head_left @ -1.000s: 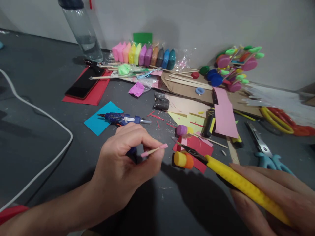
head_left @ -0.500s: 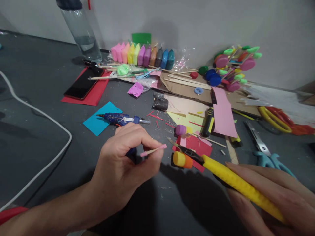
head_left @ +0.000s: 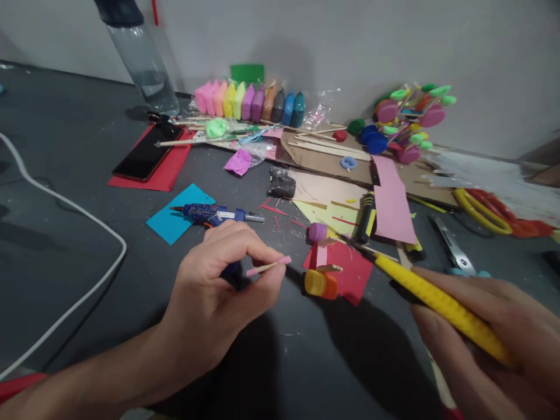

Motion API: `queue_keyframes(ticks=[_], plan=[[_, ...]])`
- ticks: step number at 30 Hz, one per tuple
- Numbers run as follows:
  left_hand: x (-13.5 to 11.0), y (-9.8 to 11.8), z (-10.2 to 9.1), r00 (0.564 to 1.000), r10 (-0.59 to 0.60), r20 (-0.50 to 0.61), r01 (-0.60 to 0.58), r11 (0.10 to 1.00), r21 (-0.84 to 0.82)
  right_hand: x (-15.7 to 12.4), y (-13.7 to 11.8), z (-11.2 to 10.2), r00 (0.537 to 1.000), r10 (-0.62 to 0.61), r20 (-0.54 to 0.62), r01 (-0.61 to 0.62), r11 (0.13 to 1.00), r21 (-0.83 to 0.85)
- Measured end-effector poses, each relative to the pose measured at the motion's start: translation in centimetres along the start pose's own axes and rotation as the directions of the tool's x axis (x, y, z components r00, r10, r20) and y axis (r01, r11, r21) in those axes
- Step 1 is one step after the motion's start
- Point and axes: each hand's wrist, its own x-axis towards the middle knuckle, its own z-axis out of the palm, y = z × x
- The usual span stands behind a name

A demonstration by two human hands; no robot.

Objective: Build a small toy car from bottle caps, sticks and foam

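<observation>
Head view: the left hand (head_left: 214, 291) pinches a slim little stick, pale wood in the middle and pink at both ends (head_left: 268, 267), between thumb and forefinger, raised in front of the grey table (head_left: 175, 385). The right hand (head_left: 490, 321) is closed around a craft knife with a yellow textured handle (head_left: 437, 300), its dark slender blade pointing left, well apart from the stick; whether the tip touches anything below cannot be told. Between the hands lie a red paper sheet (head_left: 353, 274) and a short yellow-and-orange cylinder (head_left: 321, 283), with a purple cylindrical piece (head_left: 317, 232) just beyond. Past the left hand, a blue glue gun (head_left: 203, 213) lies partly over a bright blue paper square (head_left: 168, 226). Near the right hand are metal-bladed scissors with light-blue handles (head_left: 452, 248), partly hidden, and a pink paper strip (head_left: 395, 204). Farther back, a row of colourful clay packets (head_left: 249, 104) stands by the wall.
</observation>
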Motion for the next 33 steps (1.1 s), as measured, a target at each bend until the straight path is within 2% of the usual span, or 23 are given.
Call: queue_keyframes(ticks=[4,9,12,15,17,20,21,22,24,26,28,33], plan=[[0.1,0.0,0.0,0.997,-0.070,0.044,0.073,0.995,-0.065,2.1,2.2,1.2,0.993,0.115,0.001,-0.114,0.979,-0.169],[-0.3,0.0,0.2,0.949,-0.277,0.152,0.304,0.931,-0.201,3.7,4.7,2.8,0.954,0.300,0.007,-0.278,0.890,-0.362],[-0.5,0.0,0.2,0.923,-0.314,0.223,0.366,0.895,-0.254,4.1,5.6,3.4,0.947,0.318,0.042,-0.279,0.881,-0.381],[-0.6,0.1,0.2,0.927,-0.284,0.244,0.347,0.896,-0.277,4.2,5.5,3.4,0.962,0.274,0.025,-0.250,0.908,-0.336],[-0.7,0.2,0.1,0.947,-0.229,0.226,0.286,0.921,-0.265,4.1,4.3,3.0,0.974,0.224,-0.034,-0.225,0.935,-0.274],[-0.8,0.5,0.1,0.974,-0.095,0.205,0.139,0.968,-0.208,3.6,0.5,2.1,0.990,0.124,-0.069,-0.126,0.992,-0.026],[-0.9,0.5,0.2,0.976,-0.056,0.210,0.095,0.978,-0.184,3.3,-1.0,1.9,0.996,0.080,-0.034,-0.070,0.973,0.219],[-0.9,0.6,0.3,0.975,-0.026,0.219,0.062,0.985,-0.161,3.1,-2.5,1.7,1.000,0.013,0.024,-0.022,0.904,0.426],[-1.0,0.6,0.6,0.970,0.022,0.244,0.006,0.993,-0.116,2.7,-4.9,1.5,0.984,-0.128,0.128,0.016,0.766,0.643],[-1.1,0.6,0.9,0.962,0.069,0.265,-0.049,0.996,-0.080,2.5,-6.4,1.6,0.968,-0.194,0.160,0.011,0.669,0.743],[-1.3,0.5,1.2,0.953,0.108,0.282,-0.099,0.994,-0.045,2.5,-7.0,1.8,0.966,-0.204,0.161,-0.004,0.610,0.792],[-1.6,0.2,1.5,0.942,0.137,0.307,-0.160,0.986,0.050,2.3,-7.0,2.1,0.967,-0.196,0.161,-0.019,0.578,0.816]])
